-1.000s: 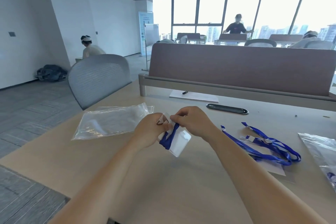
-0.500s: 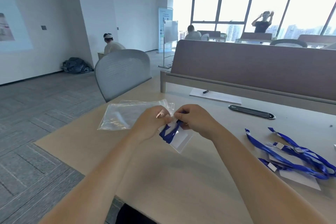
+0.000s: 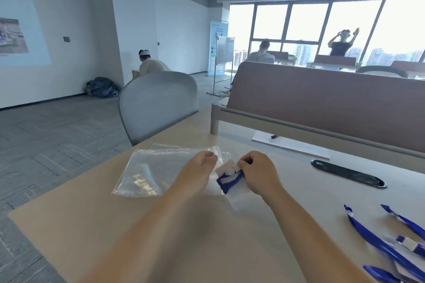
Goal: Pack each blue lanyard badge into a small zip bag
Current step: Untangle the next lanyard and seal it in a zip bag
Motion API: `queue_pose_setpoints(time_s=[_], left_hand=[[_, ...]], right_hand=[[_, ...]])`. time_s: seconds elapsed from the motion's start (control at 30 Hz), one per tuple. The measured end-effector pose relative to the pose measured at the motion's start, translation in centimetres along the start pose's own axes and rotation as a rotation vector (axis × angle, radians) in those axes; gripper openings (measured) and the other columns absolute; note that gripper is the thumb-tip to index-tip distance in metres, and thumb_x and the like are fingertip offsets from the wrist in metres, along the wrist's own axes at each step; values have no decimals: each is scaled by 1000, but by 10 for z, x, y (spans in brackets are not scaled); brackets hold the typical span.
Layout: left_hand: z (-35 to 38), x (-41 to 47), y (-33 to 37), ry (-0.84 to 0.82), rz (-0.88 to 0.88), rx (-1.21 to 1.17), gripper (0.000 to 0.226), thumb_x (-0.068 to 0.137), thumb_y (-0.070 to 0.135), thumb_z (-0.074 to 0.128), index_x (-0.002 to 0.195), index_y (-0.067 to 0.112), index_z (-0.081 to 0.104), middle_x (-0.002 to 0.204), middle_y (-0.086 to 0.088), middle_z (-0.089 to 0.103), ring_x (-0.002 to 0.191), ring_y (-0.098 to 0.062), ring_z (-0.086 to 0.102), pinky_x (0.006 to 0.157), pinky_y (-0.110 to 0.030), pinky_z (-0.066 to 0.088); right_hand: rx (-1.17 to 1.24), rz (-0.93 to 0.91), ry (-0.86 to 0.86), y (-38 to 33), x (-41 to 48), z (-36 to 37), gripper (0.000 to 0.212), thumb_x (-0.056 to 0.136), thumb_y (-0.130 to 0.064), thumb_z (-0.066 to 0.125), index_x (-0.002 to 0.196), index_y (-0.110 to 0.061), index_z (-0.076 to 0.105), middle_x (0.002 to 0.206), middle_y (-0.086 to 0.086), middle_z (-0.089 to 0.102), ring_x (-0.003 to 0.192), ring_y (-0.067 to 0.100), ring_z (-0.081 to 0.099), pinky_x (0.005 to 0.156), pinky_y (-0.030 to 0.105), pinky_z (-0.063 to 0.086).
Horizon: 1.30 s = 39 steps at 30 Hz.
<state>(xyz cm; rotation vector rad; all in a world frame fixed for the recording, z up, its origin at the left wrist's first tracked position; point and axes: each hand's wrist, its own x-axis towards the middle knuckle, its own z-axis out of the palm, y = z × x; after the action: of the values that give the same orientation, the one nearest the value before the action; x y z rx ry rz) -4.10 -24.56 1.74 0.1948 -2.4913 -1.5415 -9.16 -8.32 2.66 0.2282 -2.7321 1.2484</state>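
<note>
My right hand (image 3: 258, 174) grips the top of a small clear zip bag (image 3: 239, 200) just above the table. A folded blue lanyard badge (image 3: 230, 182) shows through the bag. My left hand (image 3: 199, 171) is a short gap to the left of it, over a larger clear plastic bag (image 3: 149, 172) that lies flat on the table. Its fingers are loosely curled and I see nothing in them. More loose blue lanyards (image 3: 379, 243) with white card badges lie at the lower right.
A grey chair (image 3: 158, 103) stands at the table's far left edge. A brown divider panel (image 3: 322, 103) runs along the back, with a sheet of paper (image 3: 289, 145) and a black cable slot (image 3: 347, 173) before it. People are in the room beyond.
My left hand has let go of the small bag and drawn a little to the left. My right hand still holds the bag. The view has swung to the left.
</note>
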Motion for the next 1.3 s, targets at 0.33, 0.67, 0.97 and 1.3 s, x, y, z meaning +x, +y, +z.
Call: queue_pose_setpoints(time_s=[0.33,0.67,0.97,1.3], left_hand=[[17,14,-30,-113,-51,140,33,105,40,34,119,22,58,115,1,63,106,-17,57,86,-29,38],[18,-41,-20,-118,-69,98,18,100,34,48,96,24,62,102,4,72,93,-20,67,89,-43,54],[27,-105,-5,-190,-152,-185,18,103,13,45,101,-2,56,92,-13,67,73,-21,65,52,-20,56],[41,-101,0,-137,-68,-15,2,93,13,62,92,14,63,78,-12,70,55,-19,62,53,-31,53]], right_hand=[[-19,103,4,21,19,14,13,93,-18,57,89,-10,67,77,-9,58,68,8,52,55,25,37],[24,139,6,10,-37,-23,17,90,-18,60,87,-5,69,87,7,68,80,24,61,68,32,45],[123,183,110,10,-87,-64,16,88,-18,61,75,-9,64,78,6,65,72,23,59,65,32,45],[96,205,136,22,-92,-61,18,90,-18,58,87,-3,66,81,8,66,66,20,55,58,30,40]])
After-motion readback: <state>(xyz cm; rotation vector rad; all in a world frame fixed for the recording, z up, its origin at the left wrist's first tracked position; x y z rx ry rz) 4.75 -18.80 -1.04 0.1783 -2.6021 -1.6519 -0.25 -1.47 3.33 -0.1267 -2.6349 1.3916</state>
